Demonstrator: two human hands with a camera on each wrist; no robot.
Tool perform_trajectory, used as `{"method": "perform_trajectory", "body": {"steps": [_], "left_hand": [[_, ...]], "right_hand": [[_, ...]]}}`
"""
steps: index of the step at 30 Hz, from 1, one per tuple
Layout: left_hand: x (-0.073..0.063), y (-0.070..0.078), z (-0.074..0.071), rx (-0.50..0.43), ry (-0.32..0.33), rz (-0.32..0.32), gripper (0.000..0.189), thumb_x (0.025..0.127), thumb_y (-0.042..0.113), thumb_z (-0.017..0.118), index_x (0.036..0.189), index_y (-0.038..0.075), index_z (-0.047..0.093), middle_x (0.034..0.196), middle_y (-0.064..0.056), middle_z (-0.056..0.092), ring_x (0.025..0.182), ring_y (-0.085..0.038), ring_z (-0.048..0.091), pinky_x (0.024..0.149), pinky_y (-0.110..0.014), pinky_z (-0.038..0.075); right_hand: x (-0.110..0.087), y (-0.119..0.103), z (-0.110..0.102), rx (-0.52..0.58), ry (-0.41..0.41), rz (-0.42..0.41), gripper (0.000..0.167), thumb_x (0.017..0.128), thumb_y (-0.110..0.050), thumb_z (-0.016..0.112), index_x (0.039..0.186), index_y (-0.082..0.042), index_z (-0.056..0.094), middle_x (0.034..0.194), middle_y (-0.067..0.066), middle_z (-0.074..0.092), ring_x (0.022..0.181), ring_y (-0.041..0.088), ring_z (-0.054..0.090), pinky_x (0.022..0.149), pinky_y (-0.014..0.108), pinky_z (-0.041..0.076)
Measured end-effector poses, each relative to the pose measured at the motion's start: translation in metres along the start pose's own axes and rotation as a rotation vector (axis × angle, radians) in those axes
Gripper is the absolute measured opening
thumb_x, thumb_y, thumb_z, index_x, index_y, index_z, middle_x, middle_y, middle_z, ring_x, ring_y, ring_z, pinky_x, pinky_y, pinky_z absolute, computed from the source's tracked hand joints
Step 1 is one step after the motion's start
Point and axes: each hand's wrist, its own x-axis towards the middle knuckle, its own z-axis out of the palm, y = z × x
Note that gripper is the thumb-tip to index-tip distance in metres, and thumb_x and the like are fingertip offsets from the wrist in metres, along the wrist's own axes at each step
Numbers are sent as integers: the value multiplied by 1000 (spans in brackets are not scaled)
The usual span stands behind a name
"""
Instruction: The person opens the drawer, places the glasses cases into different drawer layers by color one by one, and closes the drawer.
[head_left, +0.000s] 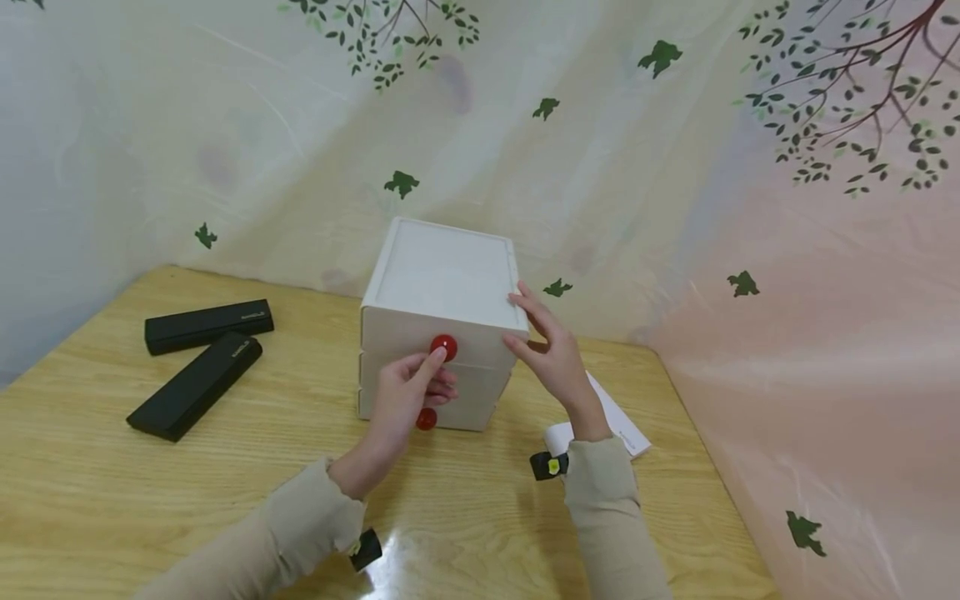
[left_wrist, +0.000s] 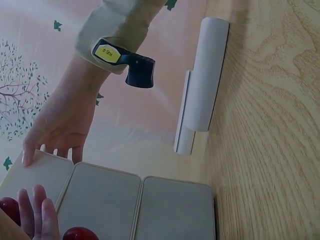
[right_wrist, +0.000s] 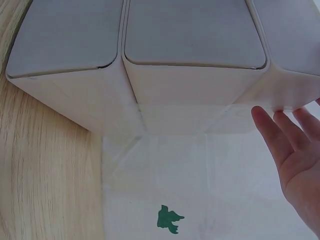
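Note:
A white three-drawer cabinet [head_left: 448, 271] stands on the wooden table, its drawer fronts facing me. My left hand [head_left: 397, 404] pinches the upper red knob [head_left: 446, 342], thumb on its front; the forefinger is partly hidden. Below that hand shows a lower red knob [head_left: 426, 419]. At the cabinet's upper right front corner is my right hand [head_left: 558, 362], its thumb on the front and its fingers along the top edge and side. In the right wrist view, the nearly straight fingers [right_wrist: 272, 132] touch the side of the top drawer [right_wrist: 295, 87]. All drawers look closed.
Two black oblong cases [head_left: 210, 325] lie on the table [head_left: 300, 500] at the left, one touching the other. Beside the right forearm is a white oblong box [head_left: 622, 421], with a white rounded piece [left_wrist: 207, 75] next to it. A leaf-printed curtain [head_left: 525, 167] hangs behind.

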Motion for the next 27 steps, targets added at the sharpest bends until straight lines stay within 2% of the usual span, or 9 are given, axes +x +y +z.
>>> {"method": "perform_trajectory", "body": {"steps": [10,20,27], "left_hand": [[-8,-4,-3,-12,11,-13,34,101,21,52,103,-11,62,74,1,67,66,-10,64,65,-20,56],[-13,-14,-10,-16,40,-95,33,100,19,54,105,-11,63,73,-1,68,64,-10,64,61,-19,55],[-14,-25,-14,-29,50,-115,30,99,16,54,101,-12,64,71,1,68,63,-11,64,60,-19,54]], "right_hand": [[0,2,3,32,12,-2,56,93,-14,65,145,-18,45,161,-9,24,145,27,32,99,51,49],[-1,1,4,70,34,-13,59,93,-9,64,147,-16,42,161,-6,25,145,26,32,98,51,49],[-1,2,6,81,33,-11,60,94,-10,63,148,-19,40,161,-10,24,146,23,31,100,49,48]]}}
